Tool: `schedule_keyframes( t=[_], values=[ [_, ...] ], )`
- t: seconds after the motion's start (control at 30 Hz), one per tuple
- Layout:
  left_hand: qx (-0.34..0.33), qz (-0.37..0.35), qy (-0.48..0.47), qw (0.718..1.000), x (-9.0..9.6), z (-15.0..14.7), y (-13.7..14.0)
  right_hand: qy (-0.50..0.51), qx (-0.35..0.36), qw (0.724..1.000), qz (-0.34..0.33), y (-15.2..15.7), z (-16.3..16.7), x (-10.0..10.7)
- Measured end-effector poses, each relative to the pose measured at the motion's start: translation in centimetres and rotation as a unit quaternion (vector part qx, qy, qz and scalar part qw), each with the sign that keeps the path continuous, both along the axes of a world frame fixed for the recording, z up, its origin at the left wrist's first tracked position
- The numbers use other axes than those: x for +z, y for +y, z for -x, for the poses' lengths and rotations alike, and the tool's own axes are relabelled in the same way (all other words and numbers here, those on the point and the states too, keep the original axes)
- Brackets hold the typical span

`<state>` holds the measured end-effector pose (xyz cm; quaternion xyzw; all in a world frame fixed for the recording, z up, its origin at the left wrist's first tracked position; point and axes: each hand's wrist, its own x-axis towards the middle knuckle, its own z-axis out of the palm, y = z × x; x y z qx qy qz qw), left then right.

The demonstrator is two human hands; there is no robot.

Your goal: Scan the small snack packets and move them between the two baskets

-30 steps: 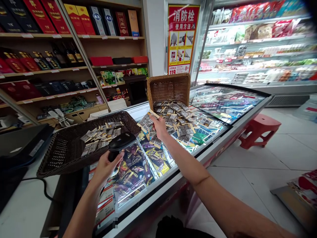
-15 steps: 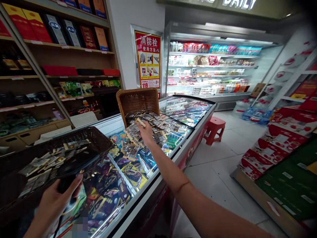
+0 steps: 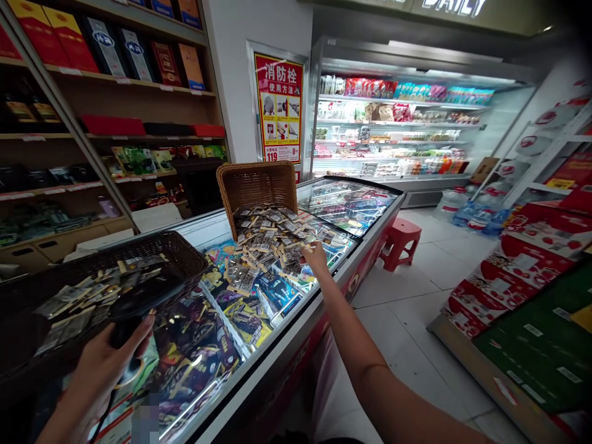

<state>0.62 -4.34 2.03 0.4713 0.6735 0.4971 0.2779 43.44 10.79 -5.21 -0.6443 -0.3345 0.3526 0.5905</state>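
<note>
My left hand (image 3: 102, 364) is wrapped round the handle of a black corded handheld scanner (image 3: 145, 296), its head over a dark wicker basket (image 3: 187, 253) that holds some flat packets. At the right edge of a heap of small clear packets (image 3: 266, 237) with tan strips, my right hand (image 3: 316, 256) has its fingers pinched on a packet (image 3: 292, 260). The heap spills out of a tan wicker basket (image 3: 259, 185) tipped on its side on the glass-topped chest freezer (image 3: 277, 345). The packets' contents are too small to name.
Bagged ice creams (image 3: 198, 351) show through the freezer glass. A red stool (image 3: 401, 240) stands on the floor to the right, near stacked red cartons (image 3: 504, 277). Shelves (image 3: 129, 89) line the left; a lit open fridge (image 3: 398, 123) is at the back.
My right hand has moved right and slightly towards me, from the middle of the heap to its right edge. The packet it held up over the heap is no longer raised there. My left hand stays put.
</note>
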Motion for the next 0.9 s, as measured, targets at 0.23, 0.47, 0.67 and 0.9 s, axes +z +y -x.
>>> schedule_keyframes(
  t=[0.23, 0.47, 0.67, 0.9],
  values=[
    [-0.003, -0.002, -0.070, 0.998, -0.6, 1.1, 0.2, -0.153, -0.011, 0.988, 0.008, 0.7, 1.1, 0.6],
    [0.034, -0.062, -0.089, 0.994, 0.5, 1.1, -0.3, -0.465, -0.095, 0.880, 0.031, 0.2, 2.8, 1.3],
    [0.199, -0.164, -0.142, 0.956, 2.8, 2.7, -1.3, -0.511, -0.013, 0.858, -0.058, 0.0, 9.2, 5.1],
    [0.269, -0.201, -0.167, 0.927, 2.5, 4.7, -1.6, -0.554, 0.329, 0.756, -0.114, 1.9, 29.9, 10.7]
  ],
)
